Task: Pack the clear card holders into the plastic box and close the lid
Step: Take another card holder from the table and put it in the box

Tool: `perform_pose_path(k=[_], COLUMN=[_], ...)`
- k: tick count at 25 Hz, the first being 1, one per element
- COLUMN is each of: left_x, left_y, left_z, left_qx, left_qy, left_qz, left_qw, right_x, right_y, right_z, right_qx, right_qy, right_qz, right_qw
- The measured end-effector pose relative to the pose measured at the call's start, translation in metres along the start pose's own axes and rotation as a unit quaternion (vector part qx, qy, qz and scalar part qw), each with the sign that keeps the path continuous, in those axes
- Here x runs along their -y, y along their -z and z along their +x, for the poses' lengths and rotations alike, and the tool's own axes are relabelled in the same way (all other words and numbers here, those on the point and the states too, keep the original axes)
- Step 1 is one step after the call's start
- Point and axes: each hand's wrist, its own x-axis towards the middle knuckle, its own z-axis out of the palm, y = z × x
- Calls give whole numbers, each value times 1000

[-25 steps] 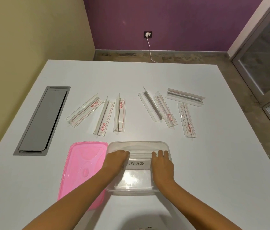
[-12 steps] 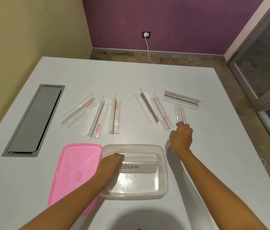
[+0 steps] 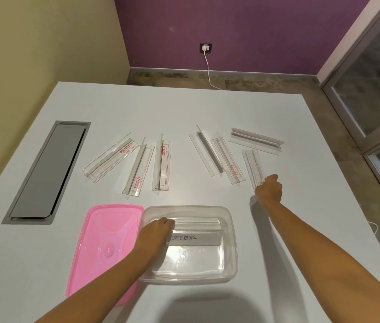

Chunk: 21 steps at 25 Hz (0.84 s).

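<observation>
A clear plastic box (image 3: pixel 232 231) stands open near the table's front. Inside it lies a clear card holder with a "ZEBRA" card (image 3: pixel 198 237), and my left hand (image 3: pixel 155 234) rests in the box on that holder's left end. The pink lid (image 3: pixel 105 248) lies flat to the left of the box. My right hand (image 3: pixel 268 190) is closed on the near end of a clear card holder (image 3: pixel 253 165) that lies on the table beyond the box. Several more clear holders lie in two groups, a left group (image 3: pixel 137 166) and a right group (image 3: pixel 219 157).
A grey cable hatch (image 3: pixel 46 171) is set into the white table (image 3: pixel 184 108) at the left. The table's right edge runs close to my right arm. A white cable (image 3: pixel 208 71) hangs from a wall socket beyond the far edge.
My right hand left the box, reached forward to the right and closed on the nearest right-side holder. My left hand stayed in the box.
</observation>
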Motion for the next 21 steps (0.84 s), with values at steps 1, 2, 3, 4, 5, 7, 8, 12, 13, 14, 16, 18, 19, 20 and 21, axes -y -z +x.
perform_pose_path(k=[1,2,3,4,5,7,8,12,13,14,16,18,19,20,21], left_x=[0,0,0,1,1,2,3,0,-3,-6,-12,-14,-12,-9,-5], left_y=[1,2,2,1,0,-3,-4,-2,1,6,17,31,37,42,45], left_z=[0,1,1,2,3,4,4,3,1,-2,-8,-13,-14,-16,-18], left_qx=[11,21,27,29,27,17,11,-3,-27,-64,-155,-242,-277,-300,-308], left_qy=[-2,-3,-5,-7,-8,-17,-27,-56,-69,-88,-125,-146,-152,-156,-158], left_qz=[21,46,66,78,83,89,91,56,38,17,-27,-48,-49,-44,-29], left_qw=[1000,999,997,996,996,996,995,997,997,994,980,958,947,940,938], right_x=[0,-1,-2,-3,-4,-8,-11,-18,-18,-18,-15,-9,-5,-2,1], right_y=[1,2,3,6,9,18,24,47,51,55,60,64,65,65,64], right_z=[1,1,2,1,0,-5,-10,-36,-44,-52,-71,-94,-105,-115,-124], right_qx=[-3,-3,3,17,38,90,119,221,249,274,315,337,343,350,356], right_qy=[-16,-36,-59,-82,-98,-108,-105,-55,-40,-21,37,118,165,215,261], right_qz=[9,18,30,50,78,147,178,266,279,283,284,249,199,134,71], right_qw=[1000,999,998,995,991,979,971,937,926,919,905,901,903,902,894])
